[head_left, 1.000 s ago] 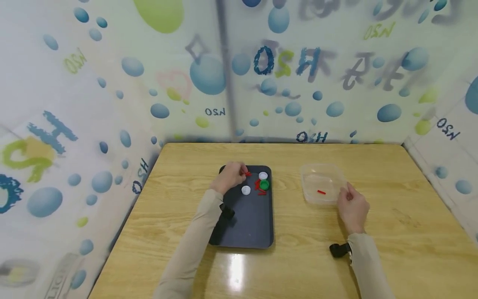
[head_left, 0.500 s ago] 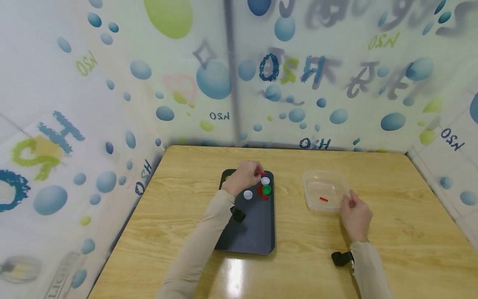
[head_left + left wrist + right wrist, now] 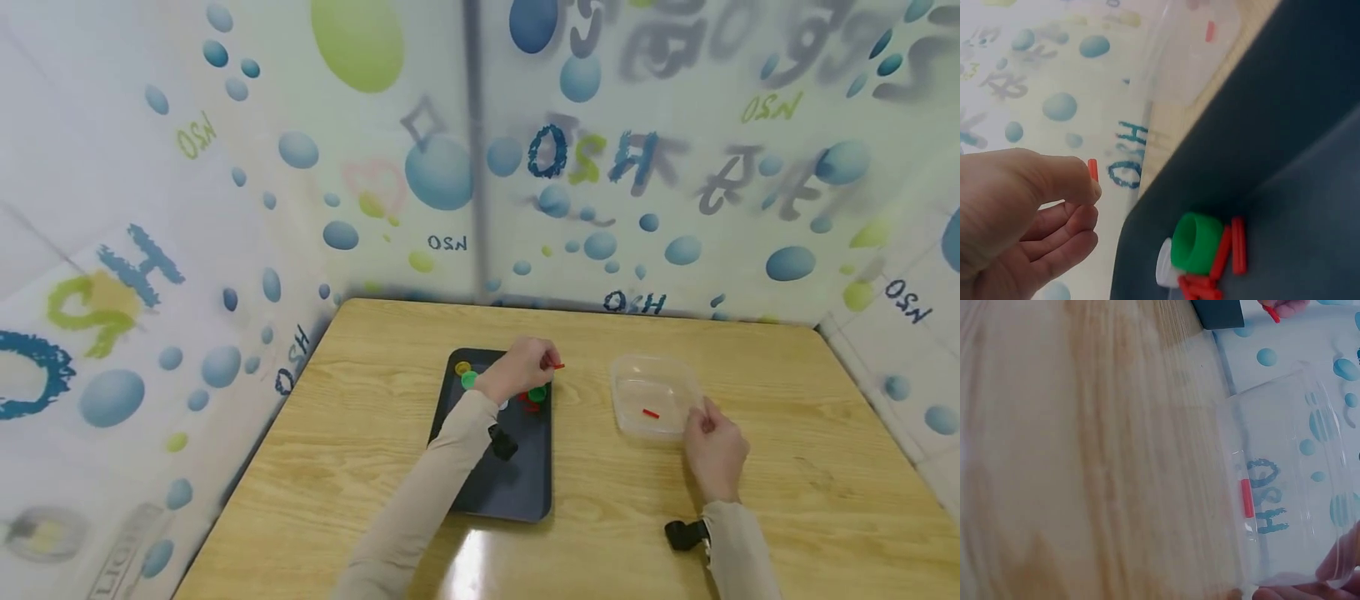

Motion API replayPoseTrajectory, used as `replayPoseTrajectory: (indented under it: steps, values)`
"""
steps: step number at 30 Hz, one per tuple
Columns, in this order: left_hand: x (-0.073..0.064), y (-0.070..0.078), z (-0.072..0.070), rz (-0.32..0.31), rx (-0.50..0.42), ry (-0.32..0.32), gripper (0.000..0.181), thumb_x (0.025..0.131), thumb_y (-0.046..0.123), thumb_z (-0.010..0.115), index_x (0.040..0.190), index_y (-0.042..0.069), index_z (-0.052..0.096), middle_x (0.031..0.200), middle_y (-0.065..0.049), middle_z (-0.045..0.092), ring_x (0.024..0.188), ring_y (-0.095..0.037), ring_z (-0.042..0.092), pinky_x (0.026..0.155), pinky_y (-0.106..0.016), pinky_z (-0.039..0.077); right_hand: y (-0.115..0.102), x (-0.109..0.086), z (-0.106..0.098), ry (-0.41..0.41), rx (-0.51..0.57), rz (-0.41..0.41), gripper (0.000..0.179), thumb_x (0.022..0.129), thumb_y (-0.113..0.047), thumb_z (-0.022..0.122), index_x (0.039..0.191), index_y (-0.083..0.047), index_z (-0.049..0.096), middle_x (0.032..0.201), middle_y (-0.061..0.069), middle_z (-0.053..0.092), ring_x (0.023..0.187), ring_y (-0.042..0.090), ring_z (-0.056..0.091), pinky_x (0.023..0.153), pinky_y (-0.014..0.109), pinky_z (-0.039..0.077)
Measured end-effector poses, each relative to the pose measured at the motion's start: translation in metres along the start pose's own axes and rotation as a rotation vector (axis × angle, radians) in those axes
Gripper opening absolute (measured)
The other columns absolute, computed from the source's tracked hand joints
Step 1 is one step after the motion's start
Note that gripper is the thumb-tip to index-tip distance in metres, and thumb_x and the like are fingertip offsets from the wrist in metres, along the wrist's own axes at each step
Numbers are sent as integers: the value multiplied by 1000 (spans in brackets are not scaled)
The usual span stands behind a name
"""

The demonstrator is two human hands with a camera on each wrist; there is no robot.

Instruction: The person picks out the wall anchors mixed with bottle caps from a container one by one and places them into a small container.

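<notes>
My left hand (image 3: 521,369) pinches a short red stick (image 3: 1093,170) between thumb and fingertip, above the far right edge of the dark tray (image 3: 502,492). Below it in the tray lie several more red sticks (image 3: 1239,245), a green bottle cap (image 3: 1196,244) and a white cap (image 3: 1165,265), seen in the left wrist view. My right hand (image 3: 716,450) grips the near right corner of a clear plastic container (image 3: 626,421) with thumb and fingers. Inside that container lies one red stick (image 3: 1247,498).
At the tray's far left corner sit a yellow cap (image 3: 462,367) and another green cap (image 3: 469,380). The wooden table (image 3: 600,517) runs back to a wall (image 3: 510,275) printed with bubbles and letters. A strip of table separates tray and container.
My left hand has moved right across the tray, carrying the red stick from over its far end to its right edge. My right hand keeps its grip on the container. The head view has shifted slightly.
</notes>
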State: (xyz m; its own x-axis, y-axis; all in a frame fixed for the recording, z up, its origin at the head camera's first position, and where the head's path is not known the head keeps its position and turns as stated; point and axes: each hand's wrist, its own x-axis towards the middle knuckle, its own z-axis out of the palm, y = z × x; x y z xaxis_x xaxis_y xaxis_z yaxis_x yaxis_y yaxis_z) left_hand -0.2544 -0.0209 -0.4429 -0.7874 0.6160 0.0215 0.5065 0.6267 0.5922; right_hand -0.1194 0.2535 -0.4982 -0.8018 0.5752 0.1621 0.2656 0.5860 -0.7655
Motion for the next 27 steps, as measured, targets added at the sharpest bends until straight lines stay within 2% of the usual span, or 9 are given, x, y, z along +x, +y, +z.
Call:
replayPoseTrajectory:
  steps: [4,9,13,20,27]
  values:
    - [5,10,6,16,40,-16,15,95,4,62,108,5,71,100,-5,71,82,-12,62,74,-19,51,2,-2,-1,-8,18,5,46,102,-20,47,138,9,56,117,34,67,100,44,68,85,57,53]
    - [12,25,13,69,99,-22,13,95,4,64,105,7,71,99,-3,71,81,-10,59,75,-16,50,2,-1,0,-9,28,1,46,103,-19,47,138,8,56,120,33,66,108,47,67,88,59,53]
    - [18,36,20,87,112,-31,12,95,4,65,104,8,71,99,-2,71,81,-9,58,74,-16,49,2,2,0,-4,18,-6,46,103,-19,46,137,9,57,120,33,65,110,49,66,89,60,53]
    - [34,54,35,119,151,-69,8,95,6,65,102,9,69,95,-1,67,79,-9,52,71,-14,42,2,1,0,22,2,-16,45,101,-18,47,135,9,59,115,32,69,104,48,68,85,59,53]
    - [40,63,45,176,209,-93,6,95,8,67,100,8,71,94,-1,70,77,-7,53,70,-12,42,1,2,2,20,2,-34,44,101,-18,49,135,9,59,113,31,69,98,44,70,81,57,54]
